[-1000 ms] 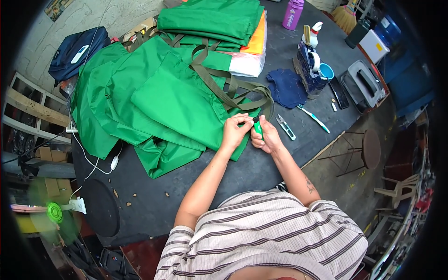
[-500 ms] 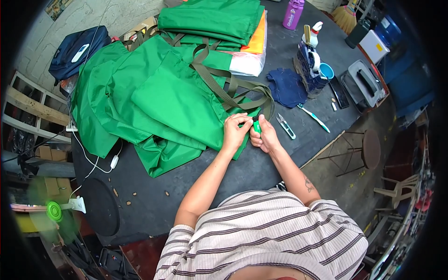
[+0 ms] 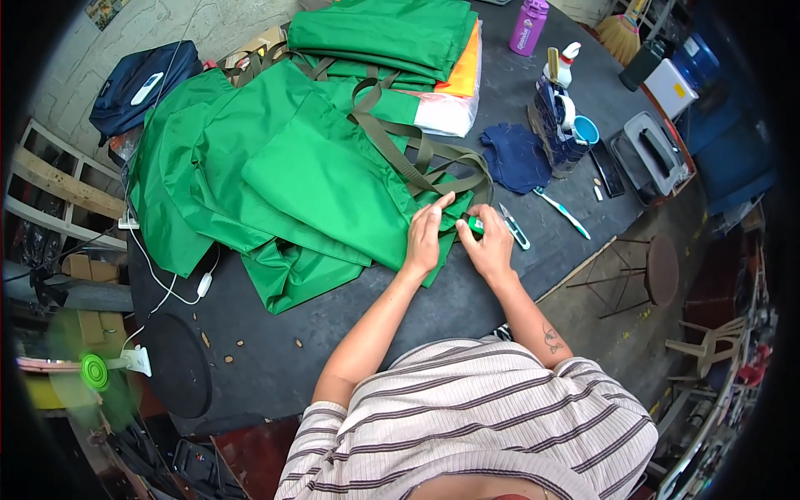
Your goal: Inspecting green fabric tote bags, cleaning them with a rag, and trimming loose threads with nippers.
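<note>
My right hand (image 3: 492, 249) holds a small green lighter (image 3: 476, 225) with a black end, tilted toward my left hand. My left hand (image 3: 424, 239) has its fingers stretched out and pressed against the near right edge of a green fabric bag (image 3: 325, 171); nothing shows in its grip. Olive webbing straps (image 3: 392, 154) loop from the bag just beyond both hands. Thread snips (image 3: 515, 227) with a pale handle lie right beside my right hand.
A toothbrush (image 3: 562, 213), navy cloth (image 3: 517, 158), caddy (image 3: 557, 125) and grey case (image 3: 648, 154) lie to the right. Folded green fabric (image 3: 379, 42) is stacked at the back, near a purple bottle (image 3: 529, 27). A white cord (image 3: 171, 287) and spinning fan (image 3: 94, 372) are at left.
My hands have moved slightly apart. The lighter has tipped from upright to lying slantwise in my right hand, and my left fingers have straightened from a pinch.
</note>
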A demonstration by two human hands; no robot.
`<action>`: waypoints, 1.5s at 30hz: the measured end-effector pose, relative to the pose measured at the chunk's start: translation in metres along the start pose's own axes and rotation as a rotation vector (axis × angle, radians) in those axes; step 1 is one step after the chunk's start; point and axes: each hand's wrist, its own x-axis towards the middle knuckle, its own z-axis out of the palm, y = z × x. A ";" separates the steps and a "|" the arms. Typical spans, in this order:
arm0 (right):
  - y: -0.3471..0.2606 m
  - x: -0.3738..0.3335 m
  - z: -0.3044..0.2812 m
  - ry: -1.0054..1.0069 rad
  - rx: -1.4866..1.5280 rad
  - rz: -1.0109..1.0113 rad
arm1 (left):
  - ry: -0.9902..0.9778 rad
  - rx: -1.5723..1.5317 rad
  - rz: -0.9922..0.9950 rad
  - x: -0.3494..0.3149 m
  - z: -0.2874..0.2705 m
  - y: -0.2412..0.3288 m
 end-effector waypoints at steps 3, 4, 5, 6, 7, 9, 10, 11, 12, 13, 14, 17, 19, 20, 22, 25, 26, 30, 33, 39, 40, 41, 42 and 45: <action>0.001 -0.002 -0.002 0.019 -0.066 0.001 | -0.013 0.066 0.030 -0.003 0.001 0.006; -0.002 -0.003 -0.003 0.023 -0.097 -0.015 | -0.018 0.062 0.050 -0.004 0.000 0.006; -0.004 -0.004 -0.003 0.022 -0.097 -0.012 | -0.024 0.058 0.070 -0.005 0.000 0.006; -0.005 -0.003 -0.004 0.013 -0.076 -0.009 | -0.024 0.058 0.071 -0.005 -0.001 0.005; -0.006 -0.002 -0.004 0.004 -0.054 -0.006 | -0.041 0.090 0.094 -0.006 -0.002 0.002; -0.002 -0.004 -0.004 -0.007 -0.024 0.013 | -0.058 0.123 0.117 -0.007 -0.003 0.002; 0.001 -0.005 -0.003 -0.019 0.007 0.032 | -0.062 0.126 0.122 -0.006 -0.003 0.003; 0.003 -0.005 -0.003 -0.019 0.006 0.031 | -0.065 0.129 0.127 -0.006 -0.002 0.004; 0.004 -0.005 -0.003 -0.019 0.012 0.029 | -0.065 0.129 0.125 -0.006 -0.002 0.004; 0.005 -0.005 -0.003 -0.019 0.018 0.027 | -0.057 0.107 0.123 -0.005 -0.002 0.004; 0.004 -0.005 -0.003 -0.020 0.019 0.028 | -0.049 0.086 0.120 -0.005 -0.002 0.004; 0.003 -0.005 -0.003 -0.014 0.047 0.019 | -0.054 0.098 0.101 -0.005 -0.003 0.004; 0.002 -0.005 -0.002 -0.014 0.063 0.008 | -0.034 0.053 0.093 -0.006 -0.001 0.004; 0.001 -0.005 -0.002 -0.014 0.064 0.008 | -0.015 0.007 0.084 -0.006 0.000 0.004; -0.001 -0.007 -0.003 -0.029 0.087 0.010 | -0.047 0.017 0.103 -0.005 -0.005 0.000; -0.008 -0.010 -0.003 -0.079 0.142 -0.025 | -0.048 -0.181 0.047 -0.002 -0.006 -0.005; -0.013 -0.011 -0.004 -0.081 0.145 -0.070 | -0.035 -0.335 -0.016 -0.002 -0.004 -0.009; -0.030 -0.010 -0.004 -0.054 0.053 -0.170 | 0.024 -0.385 -0.017 0.002 0.000 0.009; -0.034 -0.006 -0.006 -0.018 -0.055 -0.217 | 0.030 -0.216 0.092 0.002 0.003 0.010; -0.031 0.005 -0.016 -0.145 -0.115 -0.202 | 0.015 -0.125 0.157 0.005 0.005 0.004; -0.030 0.005 -0.016 -0.145 -0.115 -0.201 | 0.011 -0.102 0.152 0.005 0.005 0.004; -0.029 0.004 -0.015 -0.148 -0.110 -0.204 | 0.011 -0.102 0.152 0.005 0.005 0.003; -0.028 0.004 -0.015 -0.151 -0.105 -0.206 | 0.007 -0.062 0.172 0.005 0.006 0.004; -0.030 0.002 -0.017 -0.144 -0.113 -0.191 | -0.001 -0.008 0.200 0.005 0.006 0.006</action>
